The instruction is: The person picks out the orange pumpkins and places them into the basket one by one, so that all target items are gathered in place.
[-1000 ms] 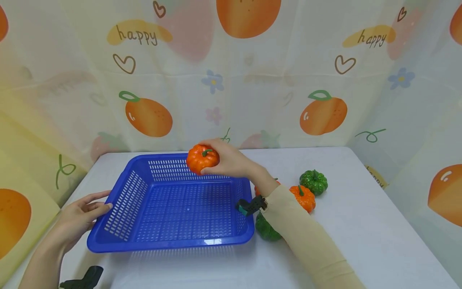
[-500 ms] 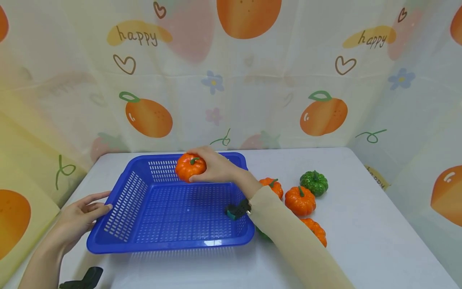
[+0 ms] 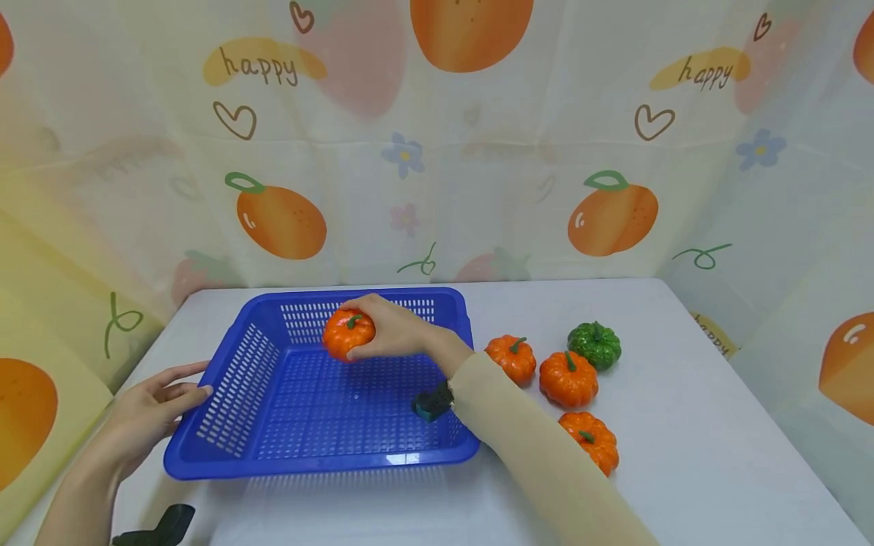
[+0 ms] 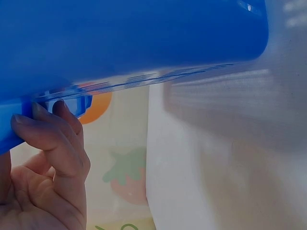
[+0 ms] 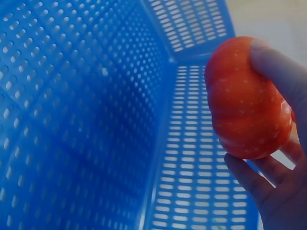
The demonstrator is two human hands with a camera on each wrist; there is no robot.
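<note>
Right hand [image 3: 396,331]: grip holding an orange pumpkin [image 3: 347,335], thumb on one side and fingers on the other; green stem visible in the head view, ribbed skin with pale specks in the right wrist view. Pumpkin position: inside the outline of a blue slotted basket [image 3: 328,468], left of its centre, in front of the back wall; contact with the basket floor cannot be told. Left hand [image 3: 153,402]: grip pinching the basket's left rim, thumb on top; the left wrist view shows bent fingers at the rim from below. To the right of the basket, on the white surface [image 3: 703,425]: a near-basket orange pumpkin [image 3: 512,358], just beside the right wall; a middle orange pumpkin [image 3: 568,381], just beside that one; a green pumpkin [image 3: 595,346], glossy, behind and to the right of the middle one, touching or not unclear; a front orange pumpkin [image 3: 594,441], closest to the person, partly covered by the beige sleeve [image 3: 546,447] of the right arm. A black device [image 3: 432,402] sits at the right wrist, over the basket. Backdrop: pale cloth [image 3: 492,174] printed with oranges, hearts, flowers and the word "happy".
</note>
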